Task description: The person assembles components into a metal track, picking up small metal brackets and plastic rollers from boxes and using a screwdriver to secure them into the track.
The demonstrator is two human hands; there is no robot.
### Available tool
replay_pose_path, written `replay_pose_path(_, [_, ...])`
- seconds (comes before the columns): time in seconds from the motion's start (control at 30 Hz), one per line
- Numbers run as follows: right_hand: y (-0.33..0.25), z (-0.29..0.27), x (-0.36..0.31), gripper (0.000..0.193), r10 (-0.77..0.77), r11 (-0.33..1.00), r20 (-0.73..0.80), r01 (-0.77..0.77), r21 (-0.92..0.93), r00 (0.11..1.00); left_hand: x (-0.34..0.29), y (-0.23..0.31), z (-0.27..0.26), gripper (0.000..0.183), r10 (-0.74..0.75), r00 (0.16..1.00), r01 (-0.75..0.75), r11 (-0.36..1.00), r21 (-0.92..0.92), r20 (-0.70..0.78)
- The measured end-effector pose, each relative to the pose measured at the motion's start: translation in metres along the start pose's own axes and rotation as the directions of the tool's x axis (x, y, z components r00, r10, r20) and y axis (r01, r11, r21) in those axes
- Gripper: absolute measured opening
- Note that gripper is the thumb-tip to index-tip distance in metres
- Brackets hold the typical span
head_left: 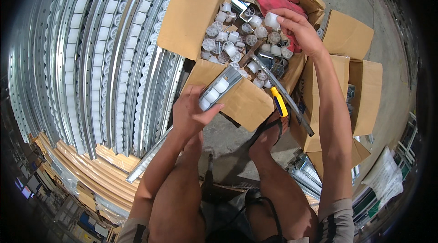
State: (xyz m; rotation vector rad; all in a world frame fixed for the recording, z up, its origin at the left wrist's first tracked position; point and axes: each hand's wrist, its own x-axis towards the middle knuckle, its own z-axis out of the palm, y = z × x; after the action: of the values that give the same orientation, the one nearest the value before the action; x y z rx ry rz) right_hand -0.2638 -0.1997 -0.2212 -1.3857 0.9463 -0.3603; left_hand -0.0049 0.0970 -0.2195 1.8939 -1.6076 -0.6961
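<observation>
My left hand [189, 113] is closed round a metal roller track [233, 76], a channel with a few white rollers [214, 93] seated in it near the far end. Its near end slants down past my left forearm. Over the open cardboard box [185, 19], my right hand [299, 28] pinches a single white roller [272, 20] between thumb and fingers. Loose white rollers [230, 49] and metal brackets [239, 5] fill the box beneath. A hammer [283, 92] lies across the box's near edge, beside a yellow-handled tool [278, 101]. Red gloves [278, 3] rest at the far side.
Rows of long roller tracks [98, 46] are stacked at the left above long brown bars [82, 170]. More open cardboard boxes [367, 92] stand at the right, with metal pieces [305, 174] below them. My legs and sandalled foot are below the box flap [253, 106].
</observation>
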Motion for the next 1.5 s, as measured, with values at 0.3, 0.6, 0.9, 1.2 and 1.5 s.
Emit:
replay_pose_path(0.3, [-0.046, 0.096, -0.038, 0.030, 0.090, 0.985, 0.369, -0.137, 0.104, 0.925, 0.051, 0.055, -0.034, 0.081, 0.231, 0.965, -0.247, 0.958, -0.144, -0.120])
replay_pose_path(0.6, [-0.049, 0.100, -0.051, 0.035, 0.165, 0.974, 0.450, -0.217, 0.066, 0.878, 0.024, 0.035, -0.025, 0.039, 0.073, 0.984, -0.111, 0.965, -0.237, -0.161])
replay_pose_path(0.9, [0.007, 0.048, 0.005, 0.015, -0.135, 0.667, -0.252, -0.100, -0.739, 0.958, 0.028, 0.044, -0.029, 0.021, -0.354, 0.935, 0.252, 0.644, -0.722, 0.011])
replay_pose_path(1.2, [0.027, 0.021, -0.002, 0.018, -0.245, 0.519, -0.198, -0.044, -0.854, 0.949, 0.027, 0.039, -0.033, 0.020, -0.424, 0.905, 0.306, 0.591, -0.746, 0.036])
replay_pose_path(1.5, [0.017, 0.037, 0.014, 0.020, -0.063, 0.373, -0.218, -0.180, -0.910, 0.974, 0.029, 0.039, -0.028, 0.022, -0.411, 0.910, 0.317, 0.615, -0.722, 0.050])
